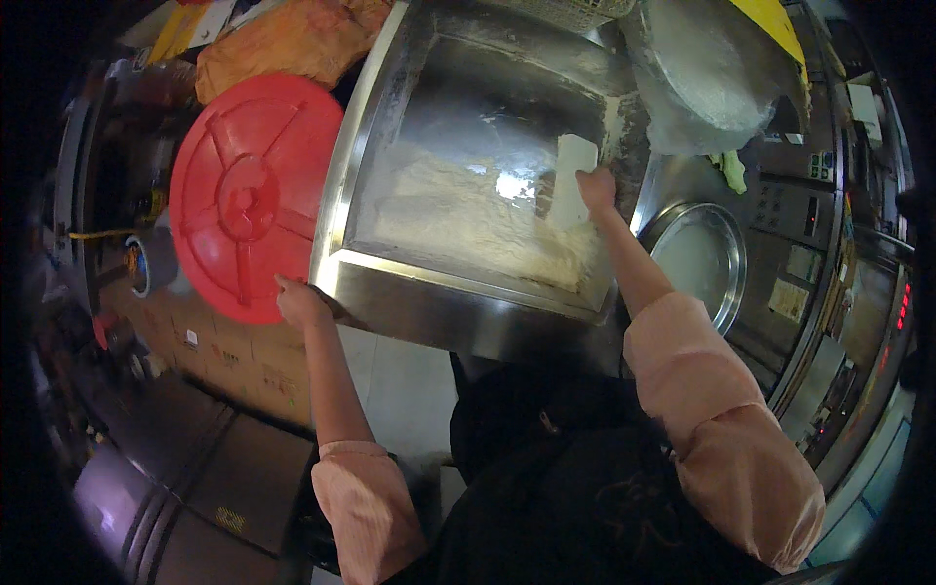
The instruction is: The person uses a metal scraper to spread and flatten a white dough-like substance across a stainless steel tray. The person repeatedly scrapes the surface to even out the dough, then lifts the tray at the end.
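Observation:
My right hand (597,191) grips a flat white scraper (572,175) upright at the right side of a stainless steel bin (468,307). Pale flour or a similar powder (468,219) covers the nearer part of the bin's floor, heaped towards the near right corner, where the scraper's lower end meets it. Bare metal shows at the far part. My left hand (300,301) is at the bin's near left corner, against the lower edge of a round red plastic lid (248,197); whether its fingers hold the lid or the bin's rim, I cannot tell.
Right of the bin stands a round metal pan (702,256), with a clear plastic bag (709,80) beyond it. An orange bag (285,44) lies behind the lid. Cardboard boxes (241,358) are at the lower left. Equipment with red displays (812,216) lines the right side.

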Demonstrator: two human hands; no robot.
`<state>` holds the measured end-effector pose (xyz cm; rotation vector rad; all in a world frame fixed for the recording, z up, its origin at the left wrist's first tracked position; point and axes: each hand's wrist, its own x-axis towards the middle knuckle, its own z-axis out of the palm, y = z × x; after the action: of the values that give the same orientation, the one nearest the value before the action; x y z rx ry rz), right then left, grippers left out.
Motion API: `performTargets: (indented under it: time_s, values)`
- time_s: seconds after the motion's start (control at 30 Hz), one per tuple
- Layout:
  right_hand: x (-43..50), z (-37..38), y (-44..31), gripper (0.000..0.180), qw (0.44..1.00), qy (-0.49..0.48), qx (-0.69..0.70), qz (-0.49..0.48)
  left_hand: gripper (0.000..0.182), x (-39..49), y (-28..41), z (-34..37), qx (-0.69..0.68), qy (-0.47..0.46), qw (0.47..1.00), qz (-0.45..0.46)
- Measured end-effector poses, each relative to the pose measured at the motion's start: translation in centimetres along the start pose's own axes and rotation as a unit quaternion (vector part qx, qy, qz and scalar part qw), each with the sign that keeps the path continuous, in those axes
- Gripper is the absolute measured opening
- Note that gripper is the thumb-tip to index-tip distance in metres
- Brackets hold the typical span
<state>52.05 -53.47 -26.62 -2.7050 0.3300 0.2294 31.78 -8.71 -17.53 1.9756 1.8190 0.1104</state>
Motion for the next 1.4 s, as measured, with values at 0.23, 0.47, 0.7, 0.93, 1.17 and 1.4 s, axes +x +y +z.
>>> performTargets:
  time_s: [0.23, 0.47, 0.7, 0.93, 1.17, 1.4]
  values:
    - [0.8, 0.4, -0.4, 0.044, 0.999, 0.029, 0.022, 0.018, 0.06, 0.3, 0.0, 0.0, -0.02, -0.023, 0.999, -0.023]
    - [1.0, 0.3, 0.0, 0.038, 0.998, 0.054, 0.033, 0.001, 0.059, 0.3, -0.7, 0.5, -0.018, 0.017, 0.999, 0.039]
    - [2.3, 1.1, 0.3, 0.038, 0.997, 0.067, 0.038, -0.012, 0.059, 0.3, 0.1, 0.5, -0.053, 0.004, 0.998, -0.018]
    - [4.0, 2.5, -0.3, 0.04, 0.998, 0.063, 0.013, -0.018, 0.06, 0.6, -0.4, 0.5, -0.013, 0.001, 1.0, -0.022]
    - [7.1, 4.3, -5.9, 0.041, 0.997, 0.005, 0.014, -0.081, 0.059, 0.4, 0.0, 0.4, -0.021, -0.003, 0.999, -0.028]
    - [6.5, 6.0, -16.2, 0.028, 0.941, -0.149, 0.004, -0.304, 0.059, 0.0, 0.5, 0.1, 0.054, 0.028, 0.998, -0.033]
